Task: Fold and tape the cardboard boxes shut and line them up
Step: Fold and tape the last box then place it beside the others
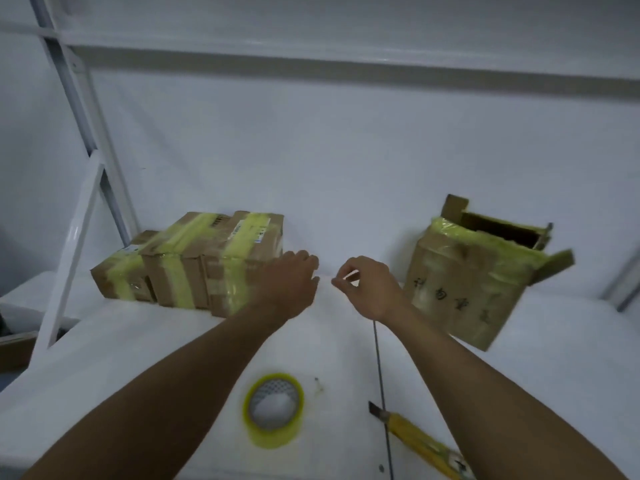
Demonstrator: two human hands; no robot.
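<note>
Three cardboard boxes (194, 268) sealed with yellowish tape stand side by side at the back left of the white table (138, 358). My left hand (291, 282) is at the right end of that row, fingers loosely curled and holding nothing. My right hand (367, 285) hovers just right of it, its fingers curled and thumb close to the forefinger, with nothing visible between them. To the right stands a fourth cardboard box (478, 282), tilted and blurred, its top flaps open. A roll of yellowish tape (273, 410) lies near the front, between my forearms.
A yellow utility knife (415, 438) with its blade out lies at the front right. A thin dark cord (379, 368) runs from my right wrist toward the front edge. A white metal frame (69, 237) rises at the left, with a cardboard piece (14, 348) below it.
</note>
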